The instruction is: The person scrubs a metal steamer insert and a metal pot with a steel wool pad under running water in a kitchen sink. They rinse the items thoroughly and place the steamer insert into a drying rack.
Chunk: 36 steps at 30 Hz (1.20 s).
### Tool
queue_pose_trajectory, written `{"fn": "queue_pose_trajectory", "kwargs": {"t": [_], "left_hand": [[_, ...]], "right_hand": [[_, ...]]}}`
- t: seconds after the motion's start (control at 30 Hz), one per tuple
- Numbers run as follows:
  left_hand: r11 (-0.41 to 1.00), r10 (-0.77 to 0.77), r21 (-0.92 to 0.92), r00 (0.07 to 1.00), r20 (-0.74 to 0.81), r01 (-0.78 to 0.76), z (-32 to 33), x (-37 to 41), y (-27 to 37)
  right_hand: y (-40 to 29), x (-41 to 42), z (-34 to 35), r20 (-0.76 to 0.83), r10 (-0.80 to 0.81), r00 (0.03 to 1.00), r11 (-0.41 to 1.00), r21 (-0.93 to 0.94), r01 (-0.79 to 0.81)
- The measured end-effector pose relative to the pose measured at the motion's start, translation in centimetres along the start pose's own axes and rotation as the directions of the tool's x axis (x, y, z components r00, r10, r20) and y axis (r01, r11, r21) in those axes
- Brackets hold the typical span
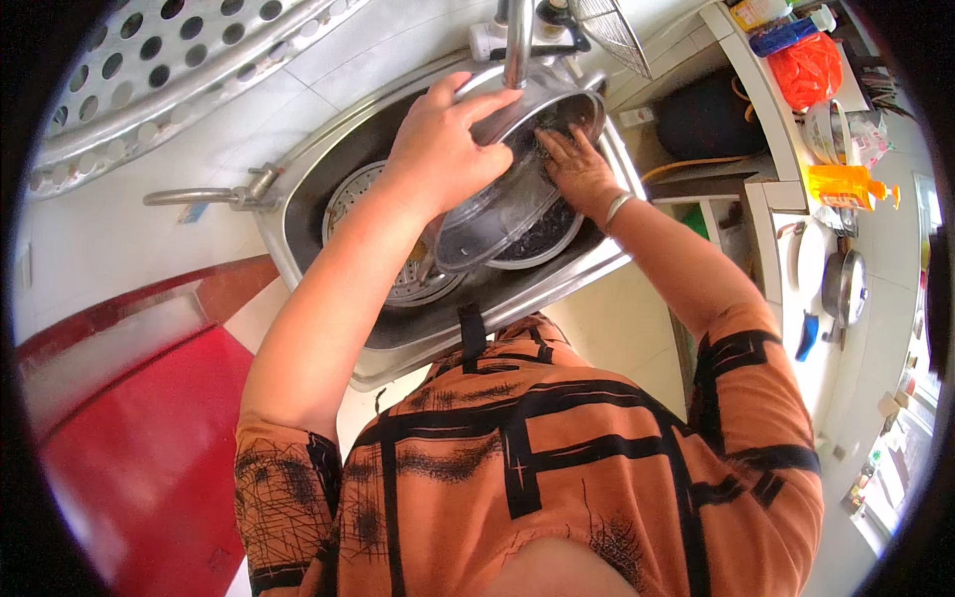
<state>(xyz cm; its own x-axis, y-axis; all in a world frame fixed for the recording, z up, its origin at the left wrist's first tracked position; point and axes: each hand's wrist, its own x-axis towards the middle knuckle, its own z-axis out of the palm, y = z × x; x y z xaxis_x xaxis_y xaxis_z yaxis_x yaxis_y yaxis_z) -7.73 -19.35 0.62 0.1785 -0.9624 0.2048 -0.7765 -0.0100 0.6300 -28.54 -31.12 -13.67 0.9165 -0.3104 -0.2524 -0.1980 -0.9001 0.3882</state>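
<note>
A shiny metal pot (pixel 485 213) is tilted over the sink (pixel 298 246), beneath the spout of a metal faucet (pixel 518 52). My left hand (pixel 448 153) grips the pot at its far left side, thumb and index finger spread along it. My right hand (pixel 578 170), with a bangle at the wrist, reaches into the pot, fingers apart against its wet inner wall. No tool shows in that hand. Below, on the left of the sink, lies a perforated metal steamer tray (pixel 351 198), partly hidden by my left forearm. Under the pot is a round dark vessel with a pale rim (pixel 533 261).
A second faucet (pixel 201 196) juts out at the sink's left corner. A perforated metal rack (pixel 186 67) hangs at upper left. On the right counter stand an orange pump bottle (pixel 843 186), a red plastic bag (pixel 806 71) and a lidded pan (pixel 847 287). A wire strainer (pixel 615 33) hangs behind the sink.
</note>
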Motion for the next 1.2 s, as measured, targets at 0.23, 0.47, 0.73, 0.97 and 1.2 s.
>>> {"fn": "queue_pose_trajectory", "kwargs": {"t": [0.23,0.47,0.73,0.97,1.2], "left_hand": [[0.998,-0.017,0.061,0.991,-0.131,0.025,1.1,-4.1,-0.2],[0.973,-0.097,-0.228,0.965,-0.242,0.040,2.3,-6.5,-2.1],[0.969,-0.039,-0.245,0.963,-0.267,-0.028,4.2,-11.7,-4.8],[0.979,0.000,-0.194,0.951,-0.308,-0.063,5.5,-12.1,-5.0],[0.965,-0.017,-0.256,0.959,-0.284,-0.058,5.8,-12.5,-6.5]], "right_hand": [[-9.4,-1.8,1.3,0.022,0.202,0.979,0.830,0.527,-0.183],[-16.4,0.3,-3.3,-0.109,0.047,0.993,0.332,0.939,0.087],[-6.9,-2.6,-1.8,0.252,0.080,0.964,0.915,0.365,-0.171],[-14.8,-1.3,-7.5,0.216,-0.097,0.972,0.145,0.969,-0.201],[-11.5,-4.7,-6.6,0.176,-0.130,0.976,0.280,0.950,-0.134]]}}
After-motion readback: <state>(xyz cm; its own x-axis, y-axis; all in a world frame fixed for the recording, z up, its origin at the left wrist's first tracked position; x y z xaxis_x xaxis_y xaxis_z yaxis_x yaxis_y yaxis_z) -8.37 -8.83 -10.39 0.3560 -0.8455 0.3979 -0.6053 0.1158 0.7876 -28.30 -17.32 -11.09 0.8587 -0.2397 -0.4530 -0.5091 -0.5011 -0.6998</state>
